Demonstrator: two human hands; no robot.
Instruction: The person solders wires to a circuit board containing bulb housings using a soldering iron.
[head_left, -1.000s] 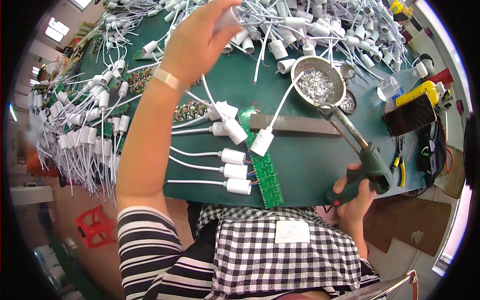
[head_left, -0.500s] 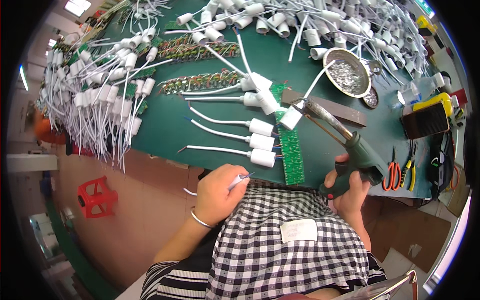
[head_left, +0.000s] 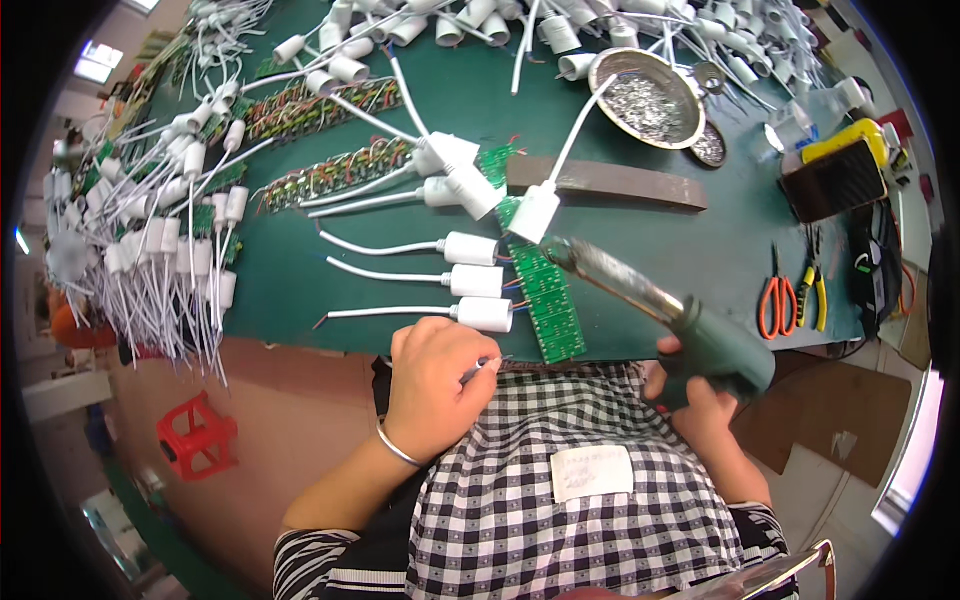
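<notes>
My left hand (head_left: 435, 385) is closed at the table's front edge around a white wired part, mostly hidden by the fingers; only a small dark-bluish bit shows at the thumb. In my right hand (head_left: 695, 400) is a green soldering gun (head_left: 738, 350), its metal barrel slanting up and left over the table. Its tip is close to a green circuit board strip (head_left: 548, 305). Several white plastic sockets with cables, one of them (head_left: 484, 314) nearest my left hand, lie along the strip's left side, wired to it. Another white socket (head_left: 535, 212) rests tilted near the strip's upper part.
A metal bowl (head_left: 650, 100) of silvery bits stands behind a grey bar (head_left: 610, 185). Orange-handled scissors (head_left: 777, 305) and yellow-handled pliers (head_left: 814, 300) lie at right. Piles of white sockets (head_left: 160, 245) fill the left and back. A red stool (head_left: 198, 437) stands on the floor.
The view has shifted, so the table contents appear further left. The soldering gun's tip has moved off the tilted socket toward its lower right. My left hand has turned slightly, still closed.
</notes>
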